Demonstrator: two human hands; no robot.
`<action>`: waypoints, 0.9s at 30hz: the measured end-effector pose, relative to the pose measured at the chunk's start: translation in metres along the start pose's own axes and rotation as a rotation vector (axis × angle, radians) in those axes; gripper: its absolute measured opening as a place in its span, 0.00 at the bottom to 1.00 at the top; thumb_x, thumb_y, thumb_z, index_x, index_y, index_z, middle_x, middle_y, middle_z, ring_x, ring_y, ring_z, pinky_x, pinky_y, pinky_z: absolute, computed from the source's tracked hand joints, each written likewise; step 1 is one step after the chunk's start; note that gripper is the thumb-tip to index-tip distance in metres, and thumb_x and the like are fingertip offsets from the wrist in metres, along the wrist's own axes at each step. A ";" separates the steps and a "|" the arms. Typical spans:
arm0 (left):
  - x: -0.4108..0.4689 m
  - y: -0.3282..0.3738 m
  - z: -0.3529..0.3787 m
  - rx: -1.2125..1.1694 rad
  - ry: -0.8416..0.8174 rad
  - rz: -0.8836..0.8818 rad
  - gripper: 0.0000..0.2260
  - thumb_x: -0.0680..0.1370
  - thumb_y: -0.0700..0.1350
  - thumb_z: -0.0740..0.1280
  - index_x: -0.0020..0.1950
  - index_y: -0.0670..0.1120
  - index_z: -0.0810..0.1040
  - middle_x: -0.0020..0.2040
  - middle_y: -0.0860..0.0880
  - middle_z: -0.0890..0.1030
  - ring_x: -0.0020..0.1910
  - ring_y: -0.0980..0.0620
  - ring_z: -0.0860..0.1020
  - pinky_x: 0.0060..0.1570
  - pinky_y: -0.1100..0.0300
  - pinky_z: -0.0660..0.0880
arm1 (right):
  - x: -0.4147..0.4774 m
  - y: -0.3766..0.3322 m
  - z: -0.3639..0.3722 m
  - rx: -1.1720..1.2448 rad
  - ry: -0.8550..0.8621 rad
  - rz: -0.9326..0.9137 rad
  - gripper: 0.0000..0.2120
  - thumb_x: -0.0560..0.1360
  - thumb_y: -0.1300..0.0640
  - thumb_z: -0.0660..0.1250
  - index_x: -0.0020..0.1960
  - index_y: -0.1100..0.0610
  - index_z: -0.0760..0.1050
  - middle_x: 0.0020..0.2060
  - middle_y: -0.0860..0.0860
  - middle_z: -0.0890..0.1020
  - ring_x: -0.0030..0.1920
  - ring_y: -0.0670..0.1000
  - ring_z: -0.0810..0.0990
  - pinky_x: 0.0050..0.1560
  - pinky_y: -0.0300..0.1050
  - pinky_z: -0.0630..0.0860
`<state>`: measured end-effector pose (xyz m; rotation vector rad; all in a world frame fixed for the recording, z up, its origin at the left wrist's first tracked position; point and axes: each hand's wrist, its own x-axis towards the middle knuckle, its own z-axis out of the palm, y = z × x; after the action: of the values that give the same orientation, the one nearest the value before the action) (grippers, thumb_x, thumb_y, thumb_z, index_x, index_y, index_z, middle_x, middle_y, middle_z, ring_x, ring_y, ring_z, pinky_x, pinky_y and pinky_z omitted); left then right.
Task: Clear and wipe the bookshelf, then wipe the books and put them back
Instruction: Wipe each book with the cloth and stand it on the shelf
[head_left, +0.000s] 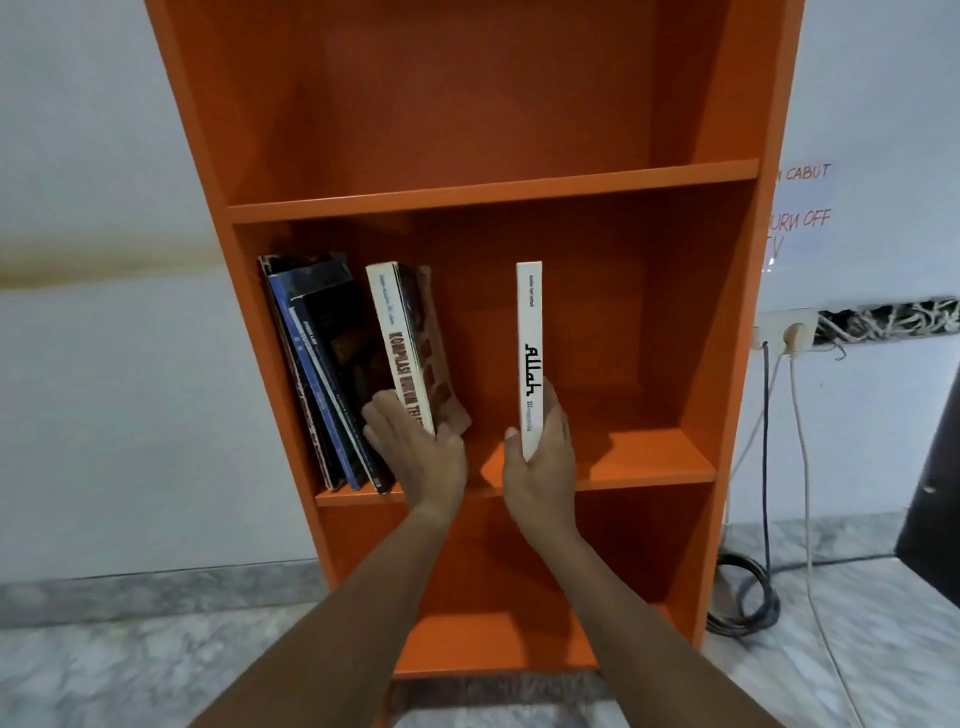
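Head view: an orange bookshelf (467, 192) is set against a white wall (104, 208) on a marbled floor (130, 649). At its middle shelf's left end dark books (322, 374) are leaned. Beside them a cream-spined book (402, 332) is gripped by the left hand (421, 457), and an upright white book (530, 322) mid-shelf by the right hand (545, 462).

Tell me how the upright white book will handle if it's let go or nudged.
The white book is upright with nothing beside it, gripped low by the right hand, so it would likely tip if released. Its slim spine suggests it is fairly light. It looks straight, so it is probably stiff.
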<state>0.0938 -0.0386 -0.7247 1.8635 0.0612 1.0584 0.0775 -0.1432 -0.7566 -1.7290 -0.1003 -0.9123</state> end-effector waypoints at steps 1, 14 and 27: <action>-0.001 -0.008 -0.004 0.037 0.001 0.006 0.24 0.70 0.30 0.68 0.53 0.50 0.58 0.56 0.47 0.64 0.57 0.52 0.62 0.65 0.42 0.69 | -0.002 -0.001 0.007 0.034 -0.059 0.004 0.33 0.81 0.62 0.63 0.81 0.48 0.55 0.75 0.45 0.67 0.74 0.46 0.66 0.74 0.52 0.69; 0.028 -0.039 -0.070 0.219 -0.371 -0.085 0.17 0.78 0.45 0.70 0.63 0.48 0.68 0.56 0.49 0.80 0.52 0.47 0.81 0.49 0.51 0.82 | 0.010 -0.019 0.063 -0.046 -0.743 0.084 0.49 0.72 0.52 0.68 0.79 0.34 0.39 0.74 0.47 0.70 0.65 0.53 0.78 0.60 0.55 0.81; 0.043 -0.047 -0.070 0.086 -0.288 -0.128 0.12 0.77 0.39 0.73 0.55 0.49 0.75 0.56 0.48 0.84 0.48 0.54 0.83 0.36 0.69 0.81 | 0.023 -0.004 0.084 0.031 -0.758 0.099 0.46 0.68 0.61 0.73 0.79 0.38 0.56 0.64 0.46 0.81 0.58 0.48 0.83 0.53 0.50 0.84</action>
<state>0.0904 0.0554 -0.7213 2.0430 0.0574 0.7024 0.1351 -0.0792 -0.7458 -1.9479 -0.5163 -0.1431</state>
